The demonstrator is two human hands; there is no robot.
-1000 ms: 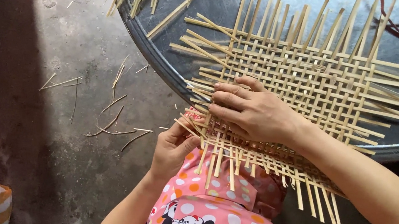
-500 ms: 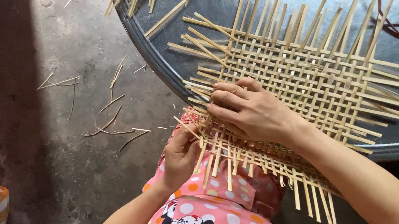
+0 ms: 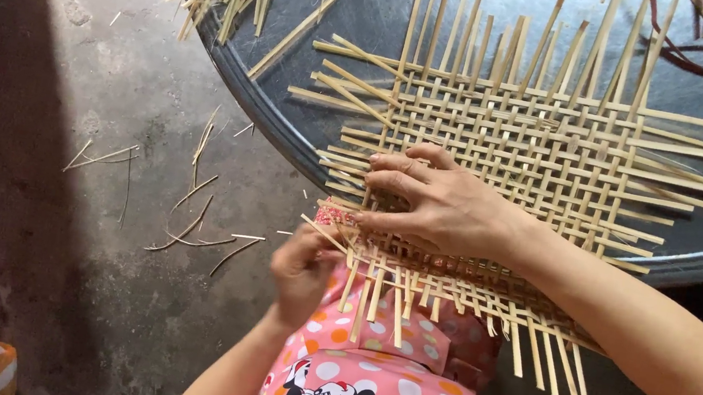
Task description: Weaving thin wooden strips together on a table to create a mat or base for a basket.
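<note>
Your right hand (image 3: pixel 441 205) lies flat with fingers spread on the woven bamboo mat (image 3: pixel 538 159) in the middle of the frame, while your left hand (image 3: pixel 301 268) pinches a thin strip (image 3: pixel 324 233) at its lower left edge; the strips look light, bendy and easy to snap, so hold them close to the weave.

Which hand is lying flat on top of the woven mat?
The right hand, fingers spread over the woven mat; the left hand works at its near edge.

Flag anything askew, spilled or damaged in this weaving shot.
Loose strips lie scattered on the floor left of the tray, like offcuts. The mat overhangs the tray's near rim onto the lap, its strip ends uneven. The right hand presses it flat; the left hand works its edge. No damage shows.
</note>
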